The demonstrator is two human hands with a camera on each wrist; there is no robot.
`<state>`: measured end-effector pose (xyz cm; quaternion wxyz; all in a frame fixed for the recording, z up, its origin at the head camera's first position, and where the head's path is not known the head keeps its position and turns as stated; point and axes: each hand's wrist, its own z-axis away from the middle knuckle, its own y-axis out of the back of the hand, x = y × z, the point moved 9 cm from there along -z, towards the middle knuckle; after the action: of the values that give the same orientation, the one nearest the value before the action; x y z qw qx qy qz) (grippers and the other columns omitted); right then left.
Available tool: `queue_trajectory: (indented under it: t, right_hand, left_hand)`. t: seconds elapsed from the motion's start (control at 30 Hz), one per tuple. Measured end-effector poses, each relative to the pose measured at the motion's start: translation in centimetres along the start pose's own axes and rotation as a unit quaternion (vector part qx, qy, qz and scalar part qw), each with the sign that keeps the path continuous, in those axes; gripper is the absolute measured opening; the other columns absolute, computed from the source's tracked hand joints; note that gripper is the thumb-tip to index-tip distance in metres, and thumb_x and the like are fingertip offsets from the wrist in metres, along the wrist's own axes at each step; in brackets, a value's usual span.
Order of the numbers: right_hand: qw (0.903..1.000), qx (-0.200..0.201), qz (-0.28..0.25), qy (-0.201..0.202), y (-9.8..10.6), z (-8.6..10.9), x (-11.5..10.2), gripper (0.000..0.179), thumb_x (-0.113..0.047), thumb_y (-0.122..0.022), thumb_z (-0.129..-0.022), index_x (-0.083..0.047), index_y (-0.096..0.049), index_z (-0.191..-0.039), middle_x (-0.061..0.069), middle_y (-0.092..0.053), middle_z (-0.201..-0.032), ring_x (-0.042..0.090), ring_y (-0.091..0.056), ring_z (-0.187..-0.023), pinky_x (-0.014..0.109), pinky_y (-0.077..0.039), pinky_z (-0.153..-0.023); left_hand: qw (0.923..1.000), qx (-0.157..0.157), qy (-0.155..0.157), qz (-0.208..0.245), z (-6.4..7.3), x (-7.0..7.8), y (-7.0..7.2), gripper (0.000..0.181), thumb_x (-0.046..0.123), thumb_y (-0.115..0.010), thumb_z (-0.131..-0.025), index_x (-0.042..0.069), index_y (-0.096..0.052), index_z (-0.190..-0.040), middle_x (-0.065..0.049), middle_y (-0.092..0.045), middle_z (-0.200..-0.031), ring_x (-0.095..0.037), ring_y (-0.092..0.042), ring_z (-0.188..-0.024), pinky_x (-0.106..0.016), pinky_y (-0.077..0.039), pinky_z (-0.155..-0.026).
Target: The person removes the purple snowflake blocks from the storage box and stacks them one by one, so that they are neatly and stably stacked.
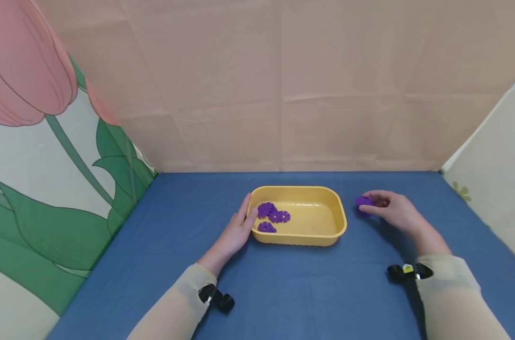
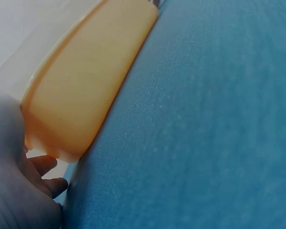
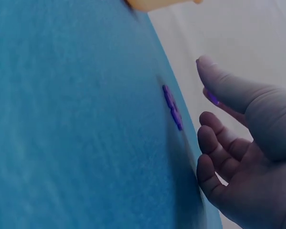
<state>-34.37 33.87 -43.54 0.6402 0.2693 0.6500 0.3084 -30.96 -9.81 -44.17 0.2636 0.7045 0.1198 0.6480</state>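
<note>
Head cam: I see a yellow tray [image 1: 302, 238] mid-table on the blue cloth [image 1: 283, 293], long axis running 9-to-3. Three purple discs [image 1: 273, 216] lie inside at its 9 o'clock end, partly overlapping. L hand [image 1: 236, 231] rests flat against the tray's 9 o'clock wall, fingers straight, thumb tip on the rim, holding nothing. R hand [image 1: 395, 211] sits at 3 o'clock of the tray, apart from it, fingertips at a loose purple disc [image 1: 363, 206] that lies between hand and tray. I can't tell here whether the fingers pinch it or only touch it. So the tray lies at 9 o'clock from that disc, and the R hand is far nearer to it than the L. L wrist cam: tray wall [image 2: 86, 81] fills the upper left, palm against its end, fingers [image 2: 45, 164] relaxed below it. R wrist cam: disc [image 3: 173, 107] seen edge-on, flat on the cloth, thumb [image 3: 219, 81] above it w/ a gap, other fingers [image 3: 214, 143] loosely curled just beside it; reads as not gripped yet.
</note>
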Motion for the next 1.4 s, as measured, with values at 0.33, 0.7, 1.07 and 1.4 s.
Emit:
queue_trajectory:
  t: [0.33,0.7,1.07,1.4]
  right_hand:
    - [0.9998,-0.006,0.02,0.0,-0.3,0.0,0.7,0.067,-0.05,-0.08,-0.103,-0.001,-0.066,-0.147,0.025,-0.065,-0.129,0.038,-0.058,-0.108,0.036,-0.053,-0.079]
    - [0.9983,-0.019,0.053,0.012,-0.5,-0.4,0.7,0.063,-0.043,-0.082,-0.103,0.002,-0.068,-0.144,0.028,-0.065,-0.13,0.039,-0.058,-0.107,0.046,-0.049,-0.084]
    - [0.9972,-0.024,0.066,0.023,-0.8,-0.6,0.6,0.063,-0.039,-0.084,-0.101,0.006,-0.068,-0.143,0.028,-0.066,-0.127,0.04,-0.057,-0.106,0.05,-0.049,-0.085]
    - [0.9972,-0.033,0.063,0.026,-1.1,-0.7,0.7,0.065,-0.04,-0.084,-0.101,0.005,-0.067,-0.145,0.028,-0.065,-0.13,0.042,-0.056,-0.111,0.056,-0.051,-0.09]
  left_hand:
    - [1.0,0.001,-0.002,0.004,-0.2,-0.2,-0.1,0.07,0.056,-0.036,-0.119,0.032,-0.011,-0.18,-0.002,-0.021,-0.183,-0.034,-0.012,-0.169,-0.058,-0.004,-0.135]
    - [1.0,-0.004,0.003,0.0,-0.2,-0.3,-0.1,0.077,0.07,-0.032,-0.115,0.035,-0.009,-0.179,0.002,-0.019,-0.183,-0.032,-0.011,-0.169,-0.055,-0.003,-0.135]
    - [1.0,-0.001,0.0,-0.003,-0.2,-0.5,0.0,0.069,0.054,-0.037,-0.12,0.032,-0.011,-0.18,-0.002,-0.02,-0.183,-0.032,-0.013,-0.169,-0.058,-0.004,-0.135]
    - [1.0,0.002,0.003,0.002,-0.2,-0.7,0.1,0.069,0.052,-0.036,-0.12,0.027,-0.012,-0.18,-0.002,-0.02,-0.183,-0.032,-0.013,-0.169,-0.059,-0.004,-0.135]
